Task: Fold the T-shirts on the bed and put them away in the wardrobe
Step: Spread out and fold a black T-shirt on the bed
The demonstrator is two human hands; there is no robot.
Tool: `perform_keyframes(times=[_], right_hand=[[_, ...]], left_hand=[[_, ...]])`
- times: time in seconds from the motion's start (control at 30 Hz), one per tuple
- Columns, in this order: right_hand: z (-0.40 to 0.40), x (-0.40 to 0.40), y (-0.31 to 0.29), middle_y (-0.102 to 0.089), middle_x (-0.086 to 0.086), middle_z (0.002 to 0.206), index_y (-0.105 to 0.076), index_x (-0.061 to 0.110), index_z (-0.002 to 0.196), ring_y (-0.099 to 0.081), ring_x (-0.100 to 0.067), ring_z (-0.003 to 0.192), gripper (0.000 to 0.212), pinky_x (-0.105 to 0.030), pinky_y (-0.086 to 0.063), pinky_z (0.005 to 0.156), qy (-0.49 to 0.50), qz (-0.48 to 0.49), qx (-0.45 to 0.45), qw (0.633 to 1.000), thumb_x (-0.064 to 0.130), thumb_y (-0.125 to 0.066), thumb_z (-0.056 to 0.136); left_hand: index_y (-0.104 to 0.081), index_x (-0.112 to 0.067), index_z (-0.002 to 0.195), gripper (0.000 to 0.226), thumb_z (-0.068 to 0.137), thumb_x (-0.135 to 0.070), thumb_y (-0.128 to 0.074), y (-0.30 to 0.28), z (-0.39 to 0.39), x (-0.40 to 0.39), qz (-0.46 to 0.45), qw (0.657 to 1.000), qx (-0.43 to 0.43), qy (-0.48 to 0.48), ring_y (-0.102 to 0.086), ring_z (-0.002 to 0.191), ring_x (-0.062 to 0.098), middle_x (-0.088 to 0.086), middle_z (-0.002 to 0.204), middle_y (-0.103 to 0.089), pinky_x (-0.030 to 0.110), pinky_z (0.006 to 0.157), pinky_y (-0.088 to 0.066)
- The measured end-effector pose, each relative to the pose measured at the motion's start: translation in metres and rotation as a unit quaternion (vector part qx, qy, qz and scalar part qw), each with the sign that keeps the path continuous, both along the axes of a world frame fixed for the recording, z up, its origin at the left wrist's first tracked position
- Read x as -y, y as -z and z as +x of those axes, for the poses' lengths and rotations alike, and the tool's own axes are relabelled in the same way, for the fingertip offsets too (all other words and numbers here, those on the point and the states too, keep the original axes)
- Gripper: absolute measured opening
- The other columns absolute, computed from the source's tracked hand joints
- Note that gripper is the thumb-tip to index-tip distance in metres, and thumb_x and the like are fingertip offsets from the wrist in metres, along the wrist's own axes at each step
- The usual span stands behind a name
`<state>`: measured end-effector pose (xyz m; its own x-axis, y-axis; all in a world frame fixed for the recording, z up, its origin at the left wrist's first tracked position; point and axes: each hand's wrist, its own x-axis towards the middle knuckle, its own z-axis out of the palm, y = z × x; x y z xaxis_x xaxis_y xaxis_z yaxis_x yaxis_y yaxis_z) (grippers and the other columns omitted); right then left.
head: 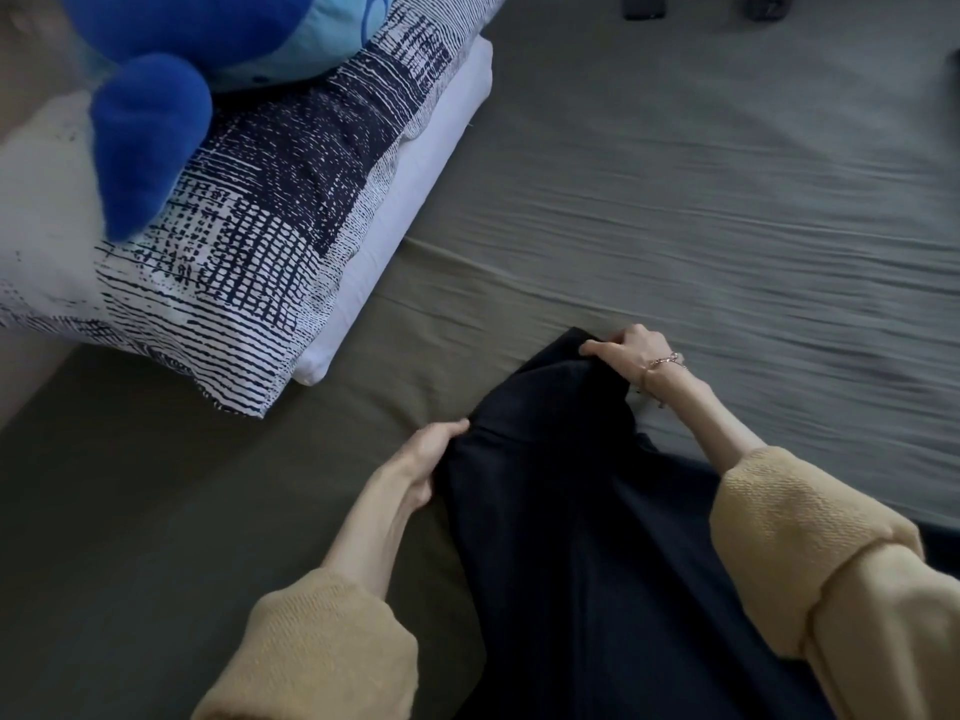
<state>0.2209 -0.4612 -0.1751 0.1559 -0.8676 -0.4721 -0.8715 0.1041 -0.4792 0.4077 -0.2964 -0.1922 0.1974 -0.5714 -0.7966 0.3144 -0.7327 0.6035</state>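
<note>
Holding the dark T-shirt [582,511] by its far edge, I have my left hand [428,459] curled round the near-left corner of that edge and my right hand [626,353] pinching the far corner, thumb on top and fingers tucked under the cloth. Both sets of fingers are clamped on fabric, not spread. The shirt runs from my fingertips back toward my body, lying on the bed sheet [727,200] between my forearms.

What worries me is the slack between my two grips: the cloth bunches and humps there instead of lying taut, so if I lay the fold down now, I judge it would trap creases and come out lopsided. My right hand sits further out than my left, so the edge is skewed; pulling unevenly could drag the whole shirt sideways over the sheet. The sheet itself is already rippled beyond my right fingers, and sliding the shirt might rumple it more.

The shirt looks like soft, matte knit, almost black, limp and heavy in its drape. The sheet is an olive-grey woven cloth with fine wrinkles. Beyond my left fingers lies a pillow [234,226] in a crisp navy-and-white print, on top of a plain white one [410,200], with a plush blue toy [156,137] on top. My sleeves [322,646] are a nubbly mustard knit, pushed up; a thin bracelet [665,362] circles my right wrist.
</note>
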Motion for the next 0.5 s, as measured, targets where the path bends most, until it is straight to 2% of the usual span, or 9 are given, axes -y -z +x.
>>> perform_keyframes(times=[0.07, 0.13, 0.17, 0.27, 0.33, 0.37, 0.4, 0.47, 0.5], right_hand=[[0.003, -0.002, -0.006, -0.062, -0.005, 0.090, -0.060, 0.017, 0.082, -0.053, -0.027, 0.098, 0.040, -0.044, -0.023, 0.106, -0.034, -0.015, -0.033, 0.999, 0.057, -0.057, 0.082], [0.011, -0.006, -0.009, -0.063, -0.006, 0.111, -0.062, 0.021, 0.105, -0.051, -0.026, 0.116, 0.029, -0.042, -0.021, 0.107, -0.068, -0.045, -0.022, 0.996, 0.041, -0.060, 0.085], [0.014, -0.007, -0.010, -0.059, -0.005, 0.124, -0.057, 0.022, 0.122, -0.047, -0.025, 0.123, 0.040, -0.041, -0.021, 0.107, -0.080, -0.052, -0.011, 0.995, 0.036, -0.061, 0.085], [0.029, -0.012, -0.013, -0.057, -0.005, 0.127, -0.049, 0.022, 0.128, -0.048, -0.027, 0.123, 0.060, -0.044, -0.021, 0.107, -0.083, -0.047, -0.048, 0.994, 0.057, -0.058, 0.080], [0.034, -0.012, -0.010, -0.058, -0.004, 0.124, -0.054, 0.021, 0.124, -0.051, -0.026, 0.120, 0.061, -0.044, -0.023, 0.105, -0.114, -0.063, -0.105, 0.986, 0.062, -0.058, 0.079], [0.035, -0.012, -0.009, -0.059, -0.003, 0.124, -0.056, 0.020, 0.123, -0.052, -0.023, 0.119, 0.054, -0.039, -0.026, 0.103, -0.123, -0.075, -0.072, 0.987, 0.054, -0.061, 0.081], [0.034, -0.012, -0.009, -0.060, -0.004, 0.121, -0.059, 0.018, 0.118, -0.056, -0.015, 0.114, 0.042, -0.032, -0.031, 0.099, -0.122, -0.074, 0.020, 0.990, 0.041, -0.066, 0.084], [0.028, -0.010, -0.009, -0.066, -0.006, 0.100, -0.059, 0.013, 0.091, -0.062, 0.009, 0.083, 0.013, -0.017, -0.042, 0.082, -0.078, -0.044, 0.259, 0.962, 0.007, -0.068, 0.083], [0.023, -0.009, -0.012, -0.067, -0.003, 0.088, -0.054, 0.014, 0.080, -0.059, 0.014, 0.070, 0.022, -0.015, -0.043, 0.076, -0.047, -0.041, 0.333, 0.941, -0.005, -0.065, 0.081]], left_hand=[[-0.061, -0.006, 0.119, 0.028, 0.096, -0.018, -0.049, 0.001, -0.008, -0.002, 0.016, 0.997, 0.067, 0.027, -0.058, 0.110, 0.022, 0.009, 0.119, -0.063, 0.030, 0.090, -0.048], [-0.065, -0.010, 0.110, 0.023, 0.091, -0.017, -0.054, 0.003, -0.016, -0.004, 0.016, 0.992, 0.116, 0.049, -0.058, 0.108, 0.024, 0.011, 0.114, -0.065, 0.034, 0.098, -0.045], [-0.067, -0.015, 0.101, 0.021, 0.086, -0.024, -0.056, 0.010, -0.020, -0.004, 0.019, 0.988, 0.144, 0.056, -0.057, 0.109, 0.026, 0.011, 0.111, -0.066, 0.037, 0.101, -0.044], [-0.067, -0.026, 0.105, 0.047, 0.066, -0.045, -0.049, 0.054, -0.016, -0.003, 0.038, 0.974, 0.212, 0.070, -0.052, 0.119, 0.034, 0.012, 0.114, -0.066, 0.048, 0.105, -0.039], [-0.065, -0.033, 0.110, 0.048, 0.069, -0.049, -0.045, 0.049, -0.020, -0.005, 0.056, 0.966, 0.237, 0.081, -0.049, 0.120, 0.030, 0.007, 0.118, -0.063, 0.049, 0.105, -0.036], [-0.063, -0.035, 0.113, 0.044, 0.075, -0.048, -0.045, 0.025, -0.026, -0.007, 0.053, 0.965, 0.242, 0.084, -0.046, 0.122, 0.029, 0.006, 0.121, -0.061, 0.050, 0.106, -0.033], [-0.062, -0.034, 0.117, 0.039, 0.083, -0.045, -0.046, 0.018, -0.029, -0.007, 0.053, 0.965, 0.244, 0.084, -0.043, 0.124, 0.029, 0.005, 0.124, -0.059, 0.049, 0.108, -0.031], [-0.061, -0.034, 0.119, 0.035, 0.087, -0.040, -0.047, 0.029, -0.025, -0.007, 0.048, 0.967, 0.232, 0.089, -0.040, 0.126, 0.030, 0.006, 0.128, -0.057, 0.048, 0.108, -0.032], [-0.063, -0.038, 0.112, 0.033, 0.083, -0.041, -0.048, 0.044, -0.019, -0.007, 0.040, 0.972, 0.217, 0.086, -0.043, 0.125, 0.030, 0.006, 0.128, -0.058, 0.047, 0.107, -0.035]])
